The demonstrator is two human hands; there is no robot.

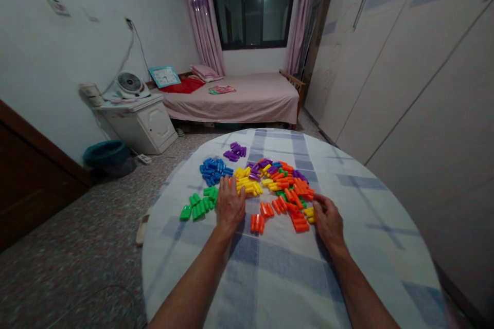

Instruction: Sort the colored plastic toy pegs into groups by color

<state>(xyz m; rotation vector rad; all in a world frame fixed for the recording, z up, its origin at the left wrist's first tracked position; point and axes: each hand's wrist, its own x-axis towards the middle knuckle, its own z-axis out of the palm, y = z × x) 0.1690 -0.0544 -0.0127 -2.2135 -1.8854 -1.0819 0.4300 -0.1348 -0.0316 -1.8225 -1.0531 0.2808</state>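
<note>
And there, the left hand is spread open, fingers apart, against the yellow plastic pegs; the right hand is held loosely apart, just beside the orange plastic pegs, all heaped on the cloth-covered bench!

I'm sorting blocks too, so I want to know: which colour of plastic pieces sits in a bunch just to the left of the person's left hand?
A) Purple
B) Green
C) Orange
B: the short green plastic tube-shaped pieces lie bunched just beyond the outer side of the left hand.
</note>
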